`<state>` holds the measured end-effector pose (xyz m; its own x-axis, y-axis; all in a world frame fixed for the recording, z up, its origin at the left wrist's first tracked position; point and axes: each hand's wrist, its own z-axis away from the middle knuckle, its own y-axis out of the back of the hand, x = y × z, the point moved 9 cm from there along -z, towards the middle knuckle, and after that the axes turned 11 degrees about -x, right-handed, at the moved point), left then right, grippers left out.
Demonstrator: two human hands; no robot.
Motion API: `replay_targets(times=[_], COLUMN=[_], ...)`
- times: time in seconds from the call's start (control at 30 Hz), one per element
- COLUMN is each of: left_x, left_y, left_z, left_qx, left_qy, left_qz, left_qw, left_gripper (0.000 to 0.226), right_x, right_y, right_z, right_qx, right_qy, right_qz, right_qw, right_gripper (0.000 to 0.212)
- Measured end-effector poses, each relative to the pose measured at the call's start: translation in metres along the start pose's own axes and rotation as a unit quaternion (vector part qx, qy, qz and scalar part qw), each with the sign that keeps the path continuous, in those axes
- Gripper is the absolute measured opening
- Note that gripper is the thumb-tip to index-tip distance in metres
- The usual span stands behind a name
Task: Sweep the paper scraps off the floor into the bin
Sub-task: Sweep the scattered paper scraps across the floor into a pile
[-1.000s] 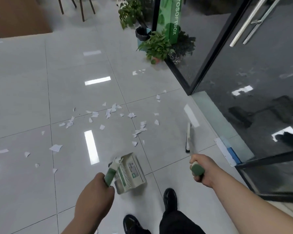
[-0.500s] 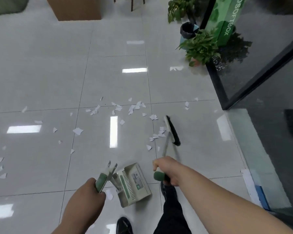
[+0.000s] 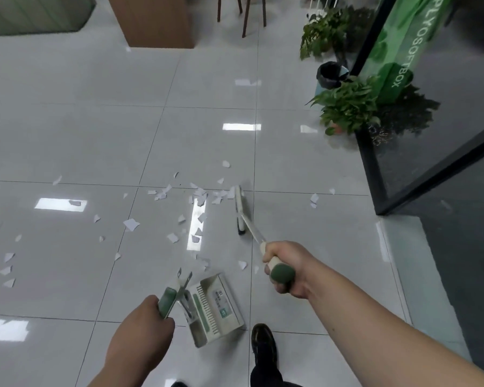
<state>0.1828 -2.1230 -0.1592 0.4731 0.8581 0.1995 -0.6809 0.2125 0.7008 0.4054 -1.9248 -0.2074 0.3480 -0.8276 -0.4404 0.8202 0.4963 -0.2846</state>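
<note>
An office entrance hall: a black-framed glass wall (image 3: 430, 163), potted plants (image 3: 344, 107) just beside it, glossy floor tiles (image 3: 95, 121) before it, a wooden desk (image 3: 154, 20) well beyond.

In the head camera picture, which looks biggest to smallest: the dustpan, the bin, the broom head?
Dustpan, largest, though nearest the camera.
Bin, farther off.
Broom head, long but thin; close to the bin in looks, so that order is unsure.

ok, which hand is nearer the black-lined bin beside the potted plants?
Right. The right hand, gripping the white long-handled broom, is below the round black-lined bin; the left hand, holding the white-and-green plastic dustpan, is farther down and left.
</note>
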Motion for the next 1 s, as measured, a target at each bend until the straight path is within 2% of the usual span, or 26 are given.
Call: replay_targets(times=[0.3,0.6,0.77,1.0], left_x=[0.084,0.101,0.082,0.025], left_y=[-0.02,-0.018,-0.014,-0.02], left_z=[-0.022,-0.036,-0.04,-0.026], left_qx=[-0.001,-0.002,0.005,0.004], left_qy=[-0.032,-0.023,0.01,0.055], left_qz=[-0.004,0.008,0.025,0.064], left_qw=[0.999,1.0,1.0,0.996], left_gripper=[0.005,0.009,0.011,0.011], right_x=[-0.06,-0.104,-0.105,-0.042], right_y=[0.156,0.258,0.253,0.15], right_z=[0.004,-0.029,-0.059,-0.05], right_qx=[0.149,0.224,0.196,0.104], right_qy=[0.012,-0.024,-0.058,-0.098], right_qz=[0.056,0.107,0.165,0.222], right_qw=[0.987,0.968,0.965,0.964], right_gripper=[0.013,0.012,0.016,0.021])
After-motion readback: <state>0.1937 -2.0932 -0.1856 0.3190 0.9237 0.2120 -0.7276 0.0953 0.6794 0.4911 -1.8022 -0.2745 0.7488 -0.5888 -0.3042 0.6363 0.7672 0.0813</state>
